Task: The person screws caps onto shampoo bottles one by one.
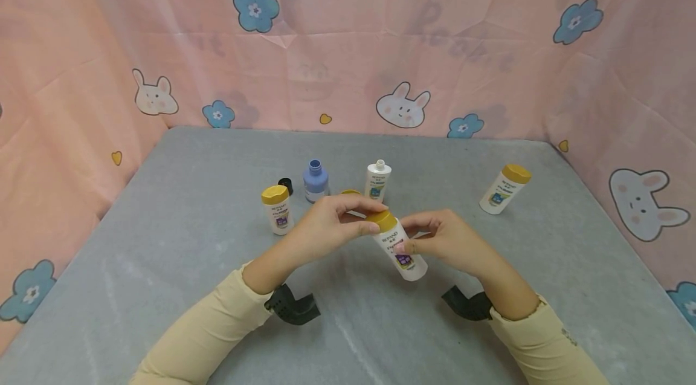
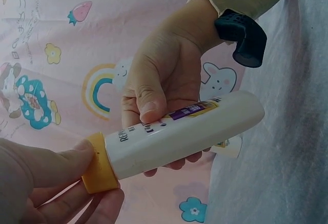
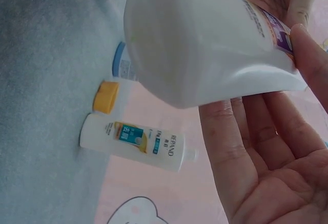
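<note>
Two hands on one bottle here. Can you make out who's got what?

Yep. The left hand [image 1: 331, 222] has the yellow cap [image 1: 383, 221] pinched between thumb and fingers. The right hand [image 1: 443, 240] grips the body of the white bottle [image 1: 405, 260], thumb on the purple label side, other fingers round the back.

So where's that bottle sitting?

It's not, it's held up off the gray surface [image 1: 179, 179], about midway between the left and right edges. It's tilted too: cap toward the far left corner, base toward the near right one.

And the rest?

Nearer the far edge there's an uncapped blue bottle [image 1: 316, 184], an uncapped white bottle with a teal label [image 1: 377, 184] and, between them, a loose yellow lid [image 3: 106, 97]. Toward the left edge, a purple-label bottle [image 1: 279, 217] stands capped, with a black cap [image 1: 286, 185] just behind it. One more capped bottle [image 1: 499, 194] is over by the right edge.
</note>
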The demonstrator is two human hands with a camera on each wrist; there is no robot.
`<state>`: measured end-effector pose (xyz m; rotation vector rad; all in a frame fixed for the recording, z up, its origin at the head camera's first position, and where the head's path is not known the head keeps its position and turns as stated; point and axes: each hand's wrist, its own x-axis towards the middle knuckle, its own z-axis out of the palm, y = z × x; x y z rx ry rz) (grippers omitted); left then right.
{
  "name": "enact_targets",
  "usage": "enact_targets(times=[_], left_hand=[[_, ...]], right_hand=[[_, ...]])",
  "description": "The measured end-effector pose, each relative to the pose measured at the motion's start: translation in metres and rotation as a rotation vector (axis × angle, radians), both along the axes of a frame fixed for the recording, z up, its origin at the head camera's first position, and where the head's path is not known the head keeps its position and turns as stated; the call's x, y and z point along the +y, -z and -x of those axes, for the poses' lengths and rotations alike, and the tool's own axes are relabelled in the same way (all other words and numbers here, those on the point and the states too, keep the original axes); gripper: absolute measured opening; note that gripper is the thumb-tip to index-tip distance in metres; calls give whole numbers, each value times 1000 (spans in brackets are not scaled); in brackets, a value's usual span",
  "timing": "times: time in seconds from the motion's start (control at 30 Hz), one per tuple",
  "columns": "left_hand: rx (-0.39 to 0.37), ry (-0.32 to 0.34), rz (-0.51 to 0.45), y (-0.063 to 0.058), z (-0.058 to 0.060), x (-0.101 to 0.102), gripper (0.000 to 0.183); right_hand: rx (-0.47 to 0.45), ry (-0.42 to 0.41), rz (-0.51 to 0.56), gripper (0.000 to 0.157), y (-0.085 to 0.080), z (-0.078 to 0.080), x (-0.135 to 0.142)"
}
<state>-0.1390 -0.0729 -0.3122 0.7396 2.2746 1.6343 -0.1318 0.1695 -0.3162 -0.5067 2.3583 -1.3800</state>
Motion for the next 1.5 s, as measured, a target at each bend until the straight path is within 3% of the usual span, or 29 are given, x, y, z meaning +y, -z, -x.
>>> enact_targets(times=[0.5,0.73,1.23,1.33,1.5], left_hand=[[34,11,-10,2,0,1,28],[132,73,-53,3,-1,-1,27],[172,176,-142,3,-3,-1,26],[113,130,-161,2,-3,-1,27],[-71,-48,-192,-1,-1,0,34]], right_hand=[[-19,-63,4,36,1,1,2],[-77,-102,38,40,1,2,4],[-160,-274,227,46,4,7,14],[-144,-215,212,44,3,6,13],[-50,30,81,38,-2,0,5]])
